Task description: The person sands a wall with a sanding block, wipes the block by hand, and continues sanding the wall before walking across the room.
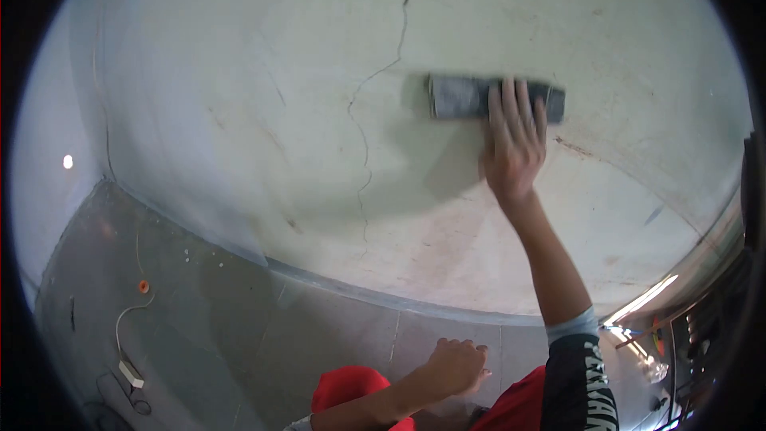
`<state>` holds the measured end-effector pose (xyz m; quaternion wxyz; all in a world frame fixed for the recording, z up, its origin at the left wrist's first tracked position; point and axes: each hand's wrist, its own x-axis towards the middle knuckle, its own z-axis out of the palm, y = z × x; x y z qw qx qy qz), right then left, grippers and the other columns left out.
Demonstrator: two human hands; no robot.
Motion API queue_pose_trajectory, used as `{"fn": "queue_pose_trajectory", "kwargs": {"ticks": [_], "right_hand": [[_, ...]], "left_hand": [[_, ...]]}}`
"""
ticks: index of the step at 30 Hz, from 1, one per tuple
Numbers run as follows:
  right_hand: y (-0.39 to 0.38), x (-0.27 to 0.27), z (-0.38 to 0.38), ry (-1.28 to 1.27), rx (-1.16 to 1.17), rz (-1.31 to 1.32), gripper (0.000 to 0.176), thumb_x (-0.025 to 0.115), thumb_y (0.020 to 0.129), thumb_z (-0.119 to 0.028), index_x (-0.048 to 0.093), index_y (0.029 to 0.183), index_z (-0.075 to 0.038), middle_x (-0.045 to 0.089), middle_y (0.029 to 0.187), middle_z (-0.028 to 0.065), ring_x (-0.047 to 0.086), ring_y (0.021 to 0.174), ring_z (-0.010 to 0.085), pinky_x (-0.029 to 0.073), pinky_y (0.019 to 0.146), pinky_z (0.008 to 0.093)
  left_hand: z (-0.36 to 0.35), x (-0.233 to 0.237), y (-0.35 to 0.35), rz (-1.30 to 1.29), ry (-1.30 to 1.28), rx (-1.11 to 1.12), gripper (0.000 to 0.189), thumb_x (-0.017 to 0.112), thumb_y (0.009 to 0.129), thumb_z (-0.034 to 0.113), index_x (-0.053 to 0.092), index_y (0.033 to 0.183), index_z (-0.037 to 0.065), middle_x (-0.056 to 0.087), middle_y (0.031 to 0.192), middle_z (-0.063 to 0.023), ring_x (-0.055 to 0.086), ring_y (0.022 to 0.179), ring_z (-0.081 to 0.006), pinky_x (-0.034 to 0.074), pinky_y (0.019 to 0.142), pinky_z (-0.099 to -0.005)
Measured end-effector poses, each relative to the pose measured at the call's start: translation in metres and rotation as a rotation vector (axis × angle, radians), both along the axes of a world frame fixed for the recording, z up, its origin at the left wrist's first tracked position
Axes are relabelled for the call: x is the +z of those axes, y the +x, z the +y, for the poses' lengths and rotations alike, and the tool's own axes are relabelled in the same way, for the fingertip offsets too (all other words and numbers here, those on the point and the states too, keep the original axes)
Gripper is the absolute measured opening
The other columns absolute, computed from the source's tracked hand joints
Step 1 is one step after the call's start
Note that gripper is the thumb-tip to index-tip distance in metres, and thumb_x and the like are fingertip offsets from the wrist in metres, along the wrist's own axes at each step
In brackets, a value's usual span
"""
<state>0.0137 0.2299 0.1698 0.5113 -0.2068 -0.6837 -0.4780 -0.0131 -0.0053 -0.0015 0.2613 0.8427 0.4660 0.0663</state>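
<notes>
My right hand (515, 148) presses a long sanding block (459, 97) against the pale wall (303, 40). Its fingers stretch over the block, which looks wrapped in dark grey sandpaper and lies roughly level. Down by my knees, my left hand (459, 367) hangs apart from the wall, its fingers loosely curled with nothing visible in them. A thin jagged crack (351, 112) runs down the wall to the left of the block. Reddish-brown marks (576, 148) show on the wall just below the block's right end.
The grey tiled floor (239, 335) meets the wall's foot. At lower left lie a white power strip (130, 373) with a cable and an orange ring-shaped thing (144, 286). My red-clad knee (347, 387) is close to the wall. Clutter and bright light fill the right edge.
</notes>
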Motion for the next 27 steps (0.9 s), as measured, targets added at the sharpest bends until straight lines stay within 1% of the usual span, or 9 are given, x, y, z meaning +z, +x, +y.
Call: {"fn": "queue_pose_trajectory", "kwargs": {"ticks": [2,5,12,14,16,18,21,25,27], "right_hand": [[0.009,-0.034,-0.005,-0.050,-0.001,-0.047,0.034,0.064,0.090,-0.008,0.070,0.122,-0.001,0.063,0.138,0.0156,0.056,0.134,0.0316,0.038,0.114,0.0523],[0.005,-0.017,-0.006,-0.089,0.009,-0.093,0.033,0.063,0.090,-0.007,0.071,0.122,-0.001,0.063,0.138,0.0156,0.055,0.136,0.0318,0.038,0.114,0.0534],[-0.081,0.170,-0.001,0.195,0.042,-0.088,0.032,0.067,0.091,-0.013,0.069,0.123,-0.006,0.061,0.141,0.0088,0.054,0.135,0.0260,0.041,0.112,0.0458],[-0.100,0.186,-0.015,0.100,-0.061,-0.091,0.035,0.059,0.096,-0.012,0.063,0.127,0.003,0.059,0.141,0.0182,0.049,0.139,0.0307,0.036,0.118,0.0451],[-0.101,0.172,-0.001,0.146,-0.174,-0.061,0.041,0.059,0.097,-0.015,0.059,0.135,-0.001,0.052,0.149,0.0167,0.048,0.140,0.0313,0.033,0.120,0.0455],[-0.098,0.142,0.008,0.214,0.061,-0.012,0.031,0.066,0.092,-0.014,0.069,0.123,-0.006,0.061,0.141,0.0091,0.054,0.134,0.0261,0.041,0.112,0.0458],[-0.082,0.068,0.019,0.172,0.100,-0.141,0.037,0.064,0.086,-0.010,0.070,0.122,-0.004,0.061,0.141,0.0121,0.053,0.137,0.0275,0.038,0.115,0.0478],[-0.047,-0.046,-0.020,-0.183,0.181,-0.457,0.046,0.064,0.085,-0.009,0.065,0.130,-0.003,0.060,0.142,0.0144,0.051,0.139,0.0297,0.032,0.119,0.0506],[-0.026,-0.102,-0.045,-0.317,0.203,-0.568,0.036,0.064,0.083,-0.007,0.066,0.118,-0.001,0.067,0.128,0.0153,0.062,0.125,0.0288,0.041,0.111,0.0498]], "left_hand": [[-0.004,0.004,-0.002,0.006,-0.015,-0.047,0.052,0.053,0.101,0.045,0.057,0.128,0.001,0.067,0.116,-0.0247,0.068,0.106,-0.0407,0.051,0.092,-0.0562],[-0.007,0.007,-0.003,0.008,-0.038,-0.053,0.053,0.053,0.101,0.046,0.057,0.128,0.001,0.067,0.116,-0.0245,0.067,0.107,-0.0409,0.051,0.092,-0.0559],[0.005,0.003,-0.007,0.029,-0.112,-0.007,0.054,0.051,0.102,0.044,0.055,0.131,0.000,0.065,0.120,-0.0261,0.065,0.112,-0.0407,0.048,0.096,-0.0561],[0.008,0.002,-0.010,0.019,-0.116,0.006,0.053,0.051,0.102,0.043,0.054,0.133,0.000,0.064,0.121,-0.0266,0.065,0.113,-0.0404,0.048,0.097,-0.0558],[0.006,0.005,-0.011,0.011,-0.120,0.006,0.053,0.051,0.102,0.043,0.054,0.133,-0.001,0.064,0.122,-0.0265,0.066,0.112,-0.0406,0.048,0.097,-0.0556],[0.003,0.008,-0.012,0.002,-0.119,0.014,0.053,0.051,0.102,0.043,0.054,0.132,-0.001,0.064,0.122,-0.0265,0.066,0.112,-0.0408,0.048,0.097,-0.0553],[-0.002,0.010,-0.012,-0.019,-0.099,-0.008,0.053,0.053,0.101,0.043,0.055,0.131,-0.001,0.064,0.121,-0.0258,0.066,0.111,-0.0405,0.048,0.096,-0.0552],[-0.008,0.006,-0.012,-0.027,-0.049,0.003,0.052,0.056,0.099,0.044,0.058,0.127,-0.001,0.067,0.115,-0.0245,0.068,0.105,-0.0398,0.050,0.092,-0.0550],[-0.007,-0.001,-0.014,-0.006,-0.039,0.018,0.051,0.057,0.099,0.044,0.059,0.125,0.000,0.068,0.112,-0.0238,0.069,0.103,-0.0395,0.050,0.090,-0.0549]]}}
